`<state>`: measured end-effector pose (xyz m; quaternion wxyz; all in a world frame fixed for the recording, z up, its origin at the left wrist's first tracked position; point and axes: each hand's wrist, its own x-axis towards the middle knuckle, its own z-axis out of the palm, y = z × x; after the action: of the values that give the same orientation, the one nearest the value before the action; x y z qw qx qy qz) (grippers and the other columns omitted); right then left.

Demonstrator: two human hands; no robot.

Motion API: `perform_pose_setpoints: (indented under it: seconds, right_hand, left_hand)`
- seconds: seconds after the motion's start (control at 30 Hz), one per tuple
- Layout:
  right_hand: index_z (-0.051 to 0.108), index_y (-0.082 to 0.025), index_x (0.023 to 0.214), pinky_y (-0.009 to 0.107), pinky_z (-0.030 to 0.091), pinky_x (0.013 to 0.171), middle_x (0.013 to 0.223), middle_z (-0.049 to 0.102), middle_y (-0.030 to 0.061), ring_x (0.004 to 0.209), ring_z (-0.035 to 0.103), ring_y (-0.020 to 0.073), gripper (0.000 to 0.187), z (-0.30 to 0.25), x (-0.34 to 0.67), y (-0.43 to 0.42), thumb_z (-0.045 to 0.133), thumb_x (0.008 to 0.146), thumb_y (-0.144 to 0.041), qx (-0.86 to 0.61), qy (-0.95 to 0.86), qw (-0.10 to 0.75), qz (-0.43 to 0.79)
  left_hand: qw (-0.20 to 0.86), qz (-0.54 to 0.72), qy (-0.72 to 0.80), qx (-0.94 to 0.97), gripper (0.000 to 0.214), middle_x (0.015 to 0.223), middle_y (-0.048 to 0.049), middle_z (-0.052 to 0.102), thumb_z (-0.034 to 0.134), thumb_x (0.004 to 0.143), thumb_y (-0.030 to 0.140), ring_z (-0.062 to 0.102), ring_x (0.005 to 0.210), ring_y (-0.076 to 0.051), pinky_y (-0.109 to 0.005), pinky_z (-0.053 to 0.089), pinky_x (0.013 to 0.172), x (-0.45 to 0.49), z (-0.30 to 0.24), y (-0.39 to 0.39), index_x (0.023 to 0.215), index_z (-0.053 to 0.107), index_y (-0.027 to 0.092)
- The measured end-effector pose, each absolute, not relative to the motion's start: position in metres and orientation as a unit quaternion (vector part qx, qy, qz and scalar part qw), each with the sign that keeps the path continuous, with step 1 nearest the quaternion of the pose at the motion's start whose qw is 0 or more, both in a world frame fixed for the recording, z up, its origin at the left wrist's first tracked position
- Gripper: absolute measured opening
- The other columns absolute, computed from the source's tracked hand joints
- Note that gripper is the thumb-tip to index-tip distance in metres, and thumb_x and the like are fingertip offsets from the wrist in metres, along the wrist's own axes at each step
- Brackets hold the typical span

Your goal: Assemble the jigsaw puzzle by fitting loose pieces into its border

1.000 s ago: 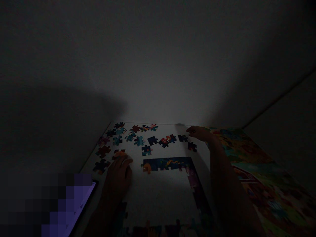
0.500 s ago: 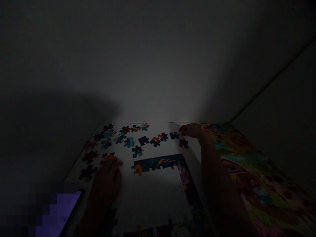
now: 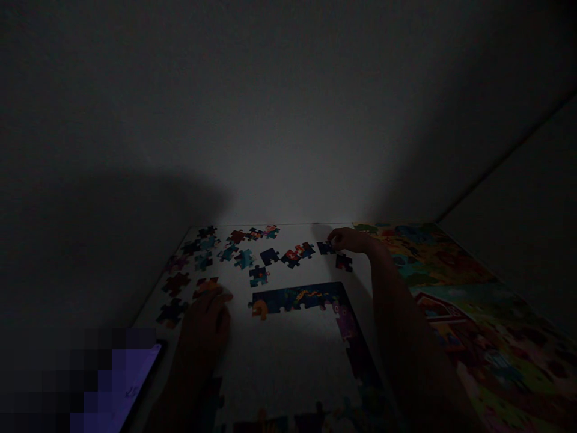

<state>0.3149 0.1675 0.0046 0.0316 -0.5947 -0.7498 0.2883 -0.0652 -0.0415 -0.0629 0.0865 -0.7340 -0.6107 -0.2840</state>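
Right hand out at full forward stretch, arched, touching a dark puzzle piece near the desk's far edge; grip unclear, pinched or merely resting, a light touch best for thin card. Left hand low, curled over an orange-marked piece just left of the part-built border, grip equally unclear.

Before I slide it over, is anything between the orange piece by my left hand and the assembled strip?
No loose piece does. Only the fingertips of your left hand lie between the orange piece and the assembled strip, over the white surface.
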Motion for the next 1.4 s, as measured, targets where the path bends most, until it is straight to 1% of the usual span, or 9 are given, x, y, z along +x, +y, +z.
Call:
perform_pose_setpoints:
  seconds: [0.2,0.37,0.67,0.83,0.93,1.1,1.2,1.3,1.4]
  right_hand:
    - [0.071,-0.017,0.106,0.022,0.048,0.063,0.095,0.073,0.0066,0.075,0.064,0.0162,0.036,0.008,0.312,0.166,0.066,0.07,-0.013,-0.597,-0.75,0.025,0.285]
    - [0.071,-0.017,0.108,0.023,0.049,0.068,0.095,0.073,0.0065,0.076,0.065,0.0157,0.037,0.009,0.313,0.165,0.066,0.072,-0.013,-0.597,-0.753,0.029,0.276]
    - [0.07,-0.016,0.11,0.021,0.048,0.066,0.096,0.072,0.0065,0.074,0.063,0.0138,0.035,0.008,0.316,0.166,0.064,0.076,-0.013,-0.597,-0.753,0.028,0.276]
    - [0.069,-0.014,0.112,0.021,0.047,0.064,0.099,0.072,0.0092,0.074,0.063,0.0135,0.034,0.009,0.318,0.165,0.062,0.079,-0.012,-0.594,-0.747,0.028,0.296]
    - [0.068,-0.015,0.114,0.021,0.047,0.064,0.101,0.072,0.0095,0.077,0.064,0.0145,0.033,0.007,0.323,0.166,0.061,0.081,-0.013,-0.595,-0.745,0.03,0.3]
    - [0.07,-0.017,0.112,0.02,0.049,0.07,0.106,0.072,0.0083,0.086,0.067,0.0164,0.036,0.004,0.335,0.169,0.06,0.079,-0.008,-0.614,-0.743,0.03,0.266]
    - [0.071,-0.02,0.111,0.021,0.05,0.074,0.107,0.072,0.0064,0.089,0.067,0.017,0.035,0.004,0.338,0.169,0.061,0.079,-0.009,-0.619,-0.743,0.034,0.252]
    - [0.071,-0.02,0.113,0.023,0.05,0.075,0.108,0.072,0.0066,0.087,0.067,0.0169,0.035,0.005,0.335,0.167,0.066,0.079,-0.014,-0.619,-0.737,0.04,0.27]
    - [0.067,-0.02,0.12,0.023,0.05,0.074,0.113,0.069,0.0079,0.085,0.067,0.0163,0.044,0.006,0.327,0.165,0.073,0.076,-0.022,-0.605,-0.738,0.039,0.295]
  left_hand:
    - [0.092,-0.284,-0.602,-0.74,0.03,0.12,-0.0151,0.065,0.038,0.094,0.023,0.06,0.115,-0.03,-0.049,0.048,0.098,-0.065,-0.062,-0.042,0.104,0.065,0.017]
    - [0.093,-0.285,-0.597,-0.744,0.029,0.116,-0.0134,0.066,0.038,0.093,0.024,0.061,0.112,-0.03,-0.05,0.048,0.097,-0.064,-0.062,-0.041,0.104,0.064,0.019]
    - [0.095,-0.274,-0.596,-0.749,0.027,0.118,-0.0104,0.066,0.04,0.093,0.027,0.06,0.114,-0.027,-0.045,0.048,0.097,-0.069,-0.066,-0.04,0.104,0.064,0.022]
    - [0.087,-0.276,-0.606,-0.741,0.028,0.119,-0.0102,0.066,0.04,0.093,0.027,0.059,0.116,-0.028,-0.046,0.046,0.101,-0.072,-0.069,-0.039,0.105,0.064,0.022]
    - [0.086,-0.258,-0.591,-0.759,0.027,0.122,-0.0099,0.065,0.044,0.091,0.028,0.06,0.117,-0.028,-0.045,0.048,0.1,-0.08,-0.072,-0.036,0.107,0.065,0.023]
    - [0.091,-0.244,-0.572,-0.778,0.028,0.123,-0.0089,0.065,0.045,0.091,0.027,0.061,0.115,-0.029,-0.045,0.05,0.095,-0.089,-0.074,-0.034,0.11,0.065,0.024]
    - [0.092,-0.243,-0.572,-0.778,0.028,0.121,-0.0101,0.066,0.044,0.091,0.028,0.061,0.114,-0.029,-0.046,0.051,0.095,-0.087,-0.072,-0.034,0.11,0.065,0.023]
    - [0.09,-0.251,-0.577,-0.772,0.028,0.119,-0.01,0.066,0.043,0.091,0.027,0.061,0.114,-0.029,-0.046,0.05,0.096,-0.084,-0.071,-0.035,0.108,0.065,0.023]
    - [0.08,-0.255,-0.58,-0.769,0.028,0.12,-0.0101,0.066,0.045,0.091,0.027,0.06,0.116,-0.029,-0.046,0.05,0.097,-0.084,-0.071,-0.035,0.11,0.065,0.023]
